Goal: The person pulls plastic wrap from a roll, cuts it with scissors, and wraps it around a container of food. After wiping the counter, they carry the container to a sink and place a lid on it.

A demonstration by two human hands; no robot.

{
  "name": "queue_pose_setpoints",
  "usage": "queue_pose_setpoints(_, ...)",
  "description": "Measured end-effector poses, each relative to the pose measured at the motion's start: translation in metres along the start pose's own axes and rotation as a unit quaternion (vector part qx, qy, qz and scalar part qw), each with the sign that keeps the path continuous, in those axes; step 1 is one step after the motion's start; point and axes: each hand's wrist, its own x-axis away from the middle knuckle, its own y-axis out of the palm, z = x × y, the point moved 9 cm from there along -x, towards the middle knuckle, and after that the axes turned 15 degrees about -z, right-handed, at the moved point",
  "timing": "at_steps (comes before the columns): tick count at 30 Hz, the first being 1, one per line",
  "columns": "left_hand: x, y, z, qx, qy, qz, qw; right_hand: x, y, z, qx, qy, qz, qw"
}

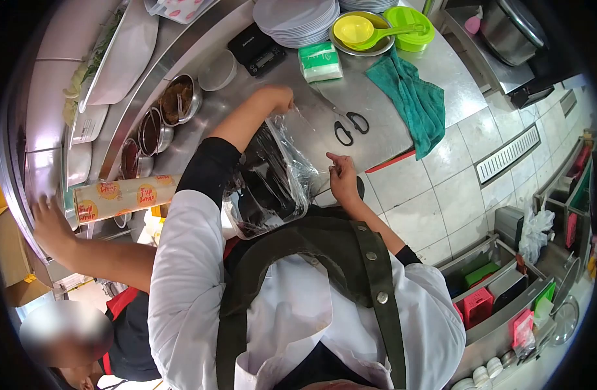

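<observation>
A rectangular tray point(263, 192) of something dark and glossy lies close against my body, with clear cling film point(297, 156) over it and bunched along its edges. My left hand point(277, 99) is closed at the tray's far corner, pinching the film's edge; its fingertips are partly hidden. My right hand point(344, 177), beside the tray's right side, has its fingers curled on the loose film edge, one finger sticking out. Black-handled scissors point(352, 128) lie on the steel counter point(383, 123) beyond it.
A Fuji Wrap roll point(126, 197) lies left, near a co-worker's hand point(51, 227). Metal pots point(179, 99), a white bowl point(218, 70), a black scale point(257, 50), stacked plates point(295, 19), a green packet point(320, 62) and a teal cloth point(409, 97) surround the work area.
</observation>
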Motion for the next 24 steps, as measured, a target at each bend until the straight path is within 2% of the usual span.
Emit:
queue_pose_setpoints(1,0.004,-0.005,0.003,0.021,0.020,0.029,0.999,0.000,0.000,0.001,0.000,0.008,-0.003,1.000)
queue_pose_setpoints(3,-0.003,0.001,0.002,0.022,0.025,0.009,0.999,0.000,-0.001,0.003,-0.001,0.023,-0.009,1.000)
queue_pose_setpoints(6,0.009,0.004,0.009,0.058,0.051,-0.009,0.997,0.000,0.000,0.011,-0.083,0.060,0.003,0.995)
queue_pose_setpoints(10,0.005,0.018,0.008,0.116,0.093,-0.074,0.986,0.002,-0.003,-0.005,-0.029,0.077,0.030,0.996)
queue_pose_setpoints(13,-0.009,0.025,0.002,0.107,0.136,-0.066,0.983,0.003,-0.002,-0.017,0.035,0.049,0.055,0.997)
queue_pose_setpoints(15,-0.001,0.019,0.004,0.061,0.130,-0.015,0.989,0.004,0.003,-0.019,0.108,0.007,0.074,0.991)
queue_pose_setpoints(19,0.027,0.007,0.014,-0.026,0.080,0.079,0.993,0.001,0.010,-0.032,0.147,0.070,0.022,0.986)
queue_pose_setpoints(22,0.042,0.002,0.023,-0.046,0.101,0.113,0.987,-0.002,0.019,-0.038,0.177,0.061,-0.018,0.982)
queue_pose_setpoints(24,0.049,-0.004,0.025,-0.053,0.145,0.165,0.974,-0.004,0.024,-0.044,0.202,0.043,-0.037,0.978)
